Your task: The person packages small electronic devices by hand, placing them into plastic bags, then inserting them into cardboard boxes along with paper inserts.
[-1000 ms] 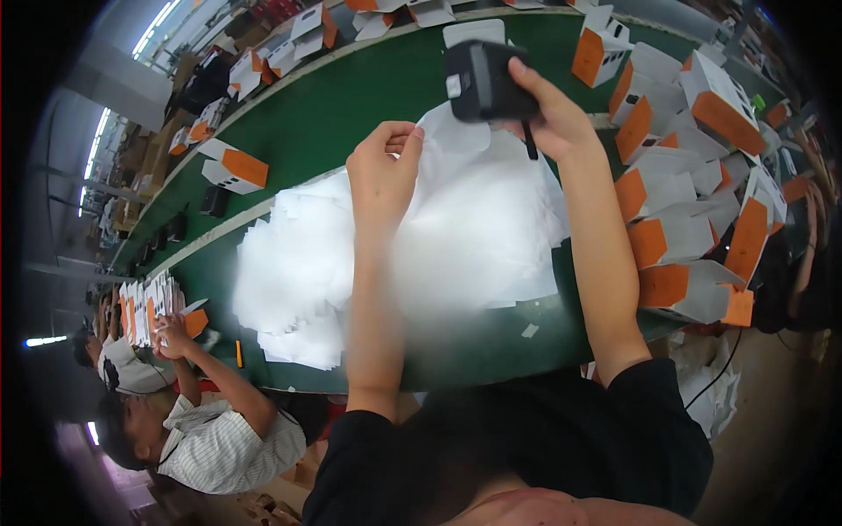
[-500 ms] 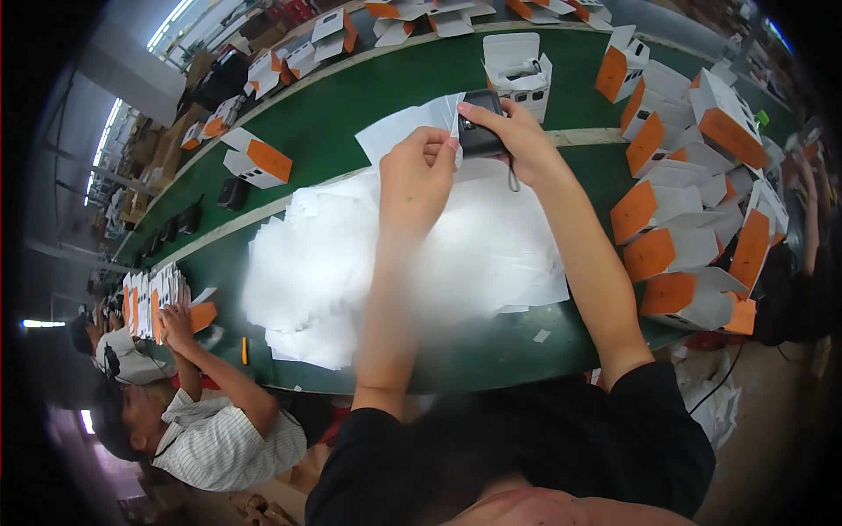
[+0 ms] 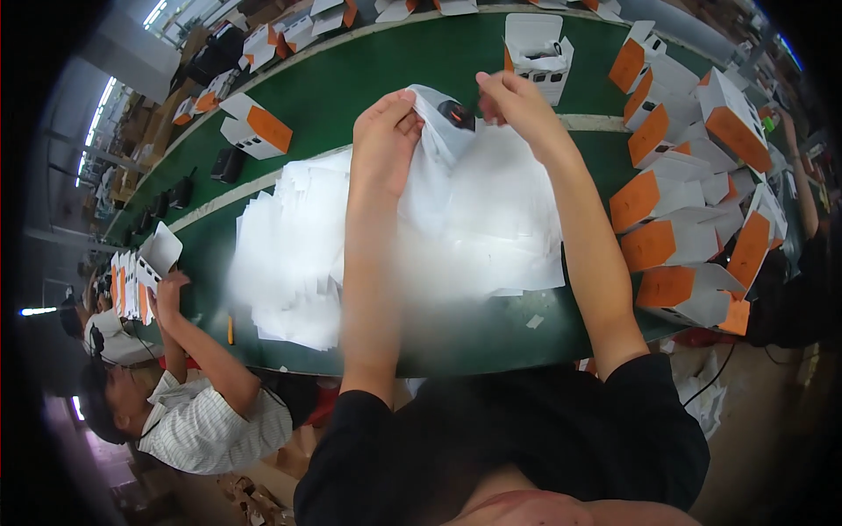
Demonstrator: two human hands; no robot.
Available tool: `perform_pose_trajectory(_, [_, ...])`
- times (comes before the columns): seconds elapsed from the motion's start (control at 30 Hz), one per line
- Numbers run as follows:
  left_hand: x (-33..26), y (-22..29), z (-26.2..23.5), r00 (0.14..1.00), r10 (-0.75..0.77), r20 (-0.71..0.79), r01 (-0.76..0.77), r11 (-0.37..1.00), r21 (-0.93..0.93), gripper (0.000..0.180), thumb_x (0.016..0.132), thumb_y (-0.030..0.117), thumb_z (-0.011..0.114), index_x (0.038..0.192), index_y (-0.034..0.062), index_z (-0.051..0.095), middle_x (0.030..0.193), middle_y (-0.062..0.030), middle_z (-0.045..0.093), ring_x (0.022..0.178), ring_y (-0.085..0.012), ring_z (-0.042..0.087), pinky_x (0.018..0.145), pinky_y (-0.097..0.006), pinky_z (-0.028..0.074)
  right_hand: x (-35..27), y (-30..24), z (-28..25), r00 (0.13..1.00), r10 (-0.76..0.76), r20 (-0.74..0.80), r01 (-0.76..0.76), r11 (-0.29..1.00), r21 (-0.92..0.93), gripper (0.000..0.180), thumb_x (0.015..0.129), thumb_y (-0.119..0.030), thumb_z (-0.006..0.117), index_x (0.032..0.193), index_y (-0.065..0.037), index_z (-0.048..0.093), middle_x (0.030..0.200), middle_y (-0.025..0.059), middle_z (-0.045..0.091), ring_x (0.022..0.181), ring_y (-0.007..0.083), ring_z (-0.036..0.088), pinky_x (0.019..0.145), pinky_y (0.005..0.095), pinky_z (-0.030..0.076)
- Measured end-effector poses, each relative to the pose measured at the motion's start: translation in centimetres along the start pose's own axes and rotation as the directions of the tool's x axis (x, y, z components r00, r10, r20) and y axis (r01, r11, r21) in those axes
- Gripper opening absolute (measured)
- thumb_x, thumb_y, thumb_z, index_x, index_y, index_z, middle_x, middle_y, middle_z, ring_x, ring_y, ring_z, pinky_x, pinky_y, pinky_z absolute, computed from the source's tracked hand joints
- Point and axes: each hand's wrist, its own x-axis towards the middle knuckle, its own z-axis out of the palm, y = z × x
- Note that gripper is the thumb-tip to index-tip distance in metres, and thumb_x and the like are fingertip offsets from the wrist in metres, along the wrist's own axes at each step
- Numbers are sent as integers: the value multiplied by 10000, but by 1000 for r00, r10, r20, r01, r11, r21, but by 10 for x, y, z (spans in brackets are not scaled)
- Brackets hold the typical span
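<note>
My left hand point(image 3: 386, 140) pinches the edge of a thin white plastic bag point(image 3: 428, 162), which hangs down from its fingers. A black device point(image 3: 457, 115) sits in the bag's mouth, with only its dark end showing; the bag covers the rest. Just right of it, my right hand point(image 3: 517, 110) is apart from the bag, its fingers bent and spaced, with nothing visible in them. Below both hands lies a wide pile of white sheets or bags point(image 3: 298, 254), blurred in the middle.
Ahead stands an open white box point(image 3: 537, 61) with things in it. Several orange-and-white boxes point(image 3: 671, 210) crowd the right side; another box point(image 3: 256, 127) stands left, beside a black device point(image 3: 228, 165). A co-worker point(image 3: 210, 421) handles boxes at the left. An orange cutter point(image 3: 231, 330) lies on the green table point(image 3: 368, 61).
The black device, earlier held in my right hand beside the bag, is now partly inside it. My right hand has come away from the device. The co-worker's box has opened up.
</note>
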Motion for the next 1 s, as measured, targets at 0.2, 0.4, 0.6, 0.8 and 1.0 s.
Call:
perform_pose_trajectory(0.2, [1, 1, -3, 992, -21, 125, 30, 997, -72, 128, 1001, 117, 619, 1048, 0, 642, 940, -55, 683, 837, -142, 610, 832, -283, 490, -5, 10, 3, 853, 495, 163, -438, 850, -292, 690, 960, -705, 488, 834, -48, 659, 746, 52, 661, 637, 148, 637, 600, 274, 495])
perform_pose_trajectory(0.4, [-3, 11, -3, 986, 53, 160, -46, 998, -48, 147, 1000, 125, 625, 1056, -9, 650, 937, -52, 686, 858, -136, 612, 844, -282, 484, -2, 15, -5, 979, 96, 178, -99, 995, 8, 436, 1018, -466, 567, 853, -70, 645, 690, -21, 544, 622, 84, 515, 570, 242, 418])
perform_pose_trajectory(0.6, [-4, 17, -17, 991, 129, -36, -117, 964, 240, 146, 980, 117, 640, 1044, -9, 675, 926, -39, 671, 823, -126, 606, 798, -256, 479, -35, -48, 1, 977, -152, 150, 172, 975, -137, 377, 1043, -404, 559, 859, -83, 636, 703, -36, 544, 654, 60, 521, 629, 211, 426])
perform_pose_trajectory(0.8, [4, 6, -23, 978, 149, 143, -202, 837, 509, 166, 987, 88, 601, 1088, -19, 676, 895, -37, 664, 802, -96, 588, 769, -256, 499, -19, -32, -46, 851, -269, 450, 378, 909, -172, 321, 837, -121, 745, 1121, -107, 595, 1289, 56, 550, 1143, 154, 525, 895, 315, 478])
perform_pose_trajectory(1.0, [11, -1, -24, 983, 133, 127, -173, 906, 387, 184, 932, 121, 634, 1040, -12, 701, 866, -84, 711, 775, -160, 668, 731, -294, 540, -27, -18, 4, 853, -103, 511, 415, 729, -545, 843, 651, -86, 829, 1425, -171, 507, 1501, 85, 427, 1328, 320, 461, 1092, 404, 431])
